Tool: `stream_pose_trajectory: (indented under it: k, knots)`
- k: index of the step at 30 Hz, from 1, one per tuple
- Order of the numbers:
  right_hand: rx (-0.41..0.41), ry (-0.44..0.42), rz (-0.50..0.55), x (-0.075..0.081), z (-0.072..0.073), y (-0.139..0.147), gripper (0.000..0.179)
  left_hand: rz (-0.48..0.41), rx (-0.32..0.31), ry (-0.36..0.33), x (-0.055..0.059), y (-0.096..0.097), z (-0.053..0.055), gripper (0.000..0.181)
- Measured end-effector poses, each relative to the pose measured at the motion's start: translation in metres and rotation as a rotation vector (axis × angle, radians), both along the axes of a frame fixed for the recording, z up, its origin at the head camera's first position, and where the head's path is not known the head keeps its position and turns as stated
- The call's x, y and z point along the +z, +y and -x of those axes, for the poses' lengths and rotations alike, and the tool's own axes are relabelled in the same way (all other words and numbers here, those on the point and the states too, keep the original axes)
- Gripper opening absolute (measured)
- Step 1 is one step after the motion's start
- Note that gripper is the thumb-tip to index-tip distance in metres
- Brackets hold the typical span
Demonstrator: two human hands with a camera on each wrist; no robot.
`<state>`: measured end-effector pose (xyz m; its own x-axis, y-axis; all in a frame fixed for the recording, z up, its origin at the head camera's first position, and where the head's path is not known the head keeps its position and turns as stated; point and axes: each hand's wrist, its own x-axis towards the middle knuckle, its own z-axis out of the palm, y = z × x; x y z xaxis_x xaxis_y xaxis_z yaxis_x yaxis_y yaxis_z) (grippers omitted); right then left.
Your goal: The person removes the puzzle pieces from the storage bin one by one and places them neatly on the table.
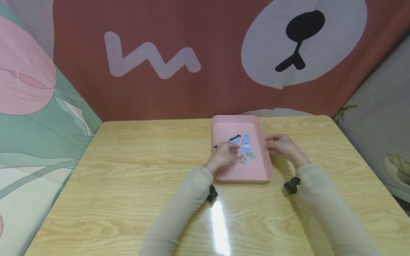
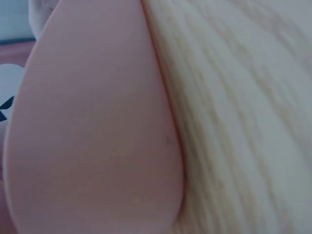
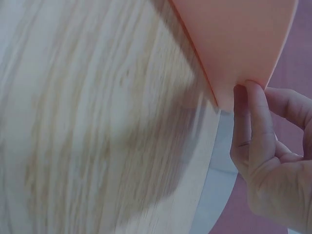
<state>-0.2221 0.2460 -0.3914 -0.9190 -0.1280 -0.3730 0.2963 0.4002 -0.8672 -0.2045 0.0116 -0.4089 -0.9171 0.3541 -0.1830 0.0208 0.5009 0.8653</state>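
Observation:
A pink tray [image 1: 241, 174] stands at the back of the table, right of its middle. Flat, irregular pieces lie in it: light blue ones [image 1: 245, 141], a multicoloured one [image 1: 246, 158] and a dark-edged one [image 1: 235, 138]. My left hand [image 1: 223, 155] reaches over the tray's left wall, fingers bent low among the pieces; I cannot tell whether it pinches one. In the left wrist view the tray's outer wall [image 2: 97, 117] hides most of that hand. With its fingertips at the rim and outer side, my right hand [image 3: 273, 161] holds the tray's right wall [image 3: 239, 44].
The wooden table [image 1: 134, 170] extends to both sides and in front of the tray. Behind it hangs a reddish-brown cloth [image 1: 217, 85] with a printed animal face. Black wrist devices [image 1: 291, 185] sit below both sleeves.

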Motion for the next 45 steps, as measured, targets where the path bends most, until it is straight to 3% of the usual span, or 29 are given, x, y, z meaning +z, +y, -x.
stream_pose_trajectory:
  k: [6,14,25,33,45]
  knots:
    - [-0.003,0.005,0.001,0.000,0.000,-0.009,0.052,0.083,-0.003,0.027,-0.004,0.003,0.002,0.036]
    - [-0.016,-0.003,0.038,0.001,0.000,-0.020,0.050,0.118,-0.025,0.031,-0.007,0.003,0.001,0.040]
    - [-0.012,-0.015,0.028,-0.002,0.003,-0.024,0.052,0.288,-0.097,0.098,-0.006,-0.001,0.003,0.045]
    - [-0.002,-0.047,0.110,-0.001,0.003,-0.022,0.055,0.281,-0.092,0.098,-0.007,-0.003,0.004,0.043]
    - [0.000,-0.061,0.136,-0.004,0.004,-0.020,0.055,0.227,-0.095,0.125,-0.004,-0.004,0.000,0.037]
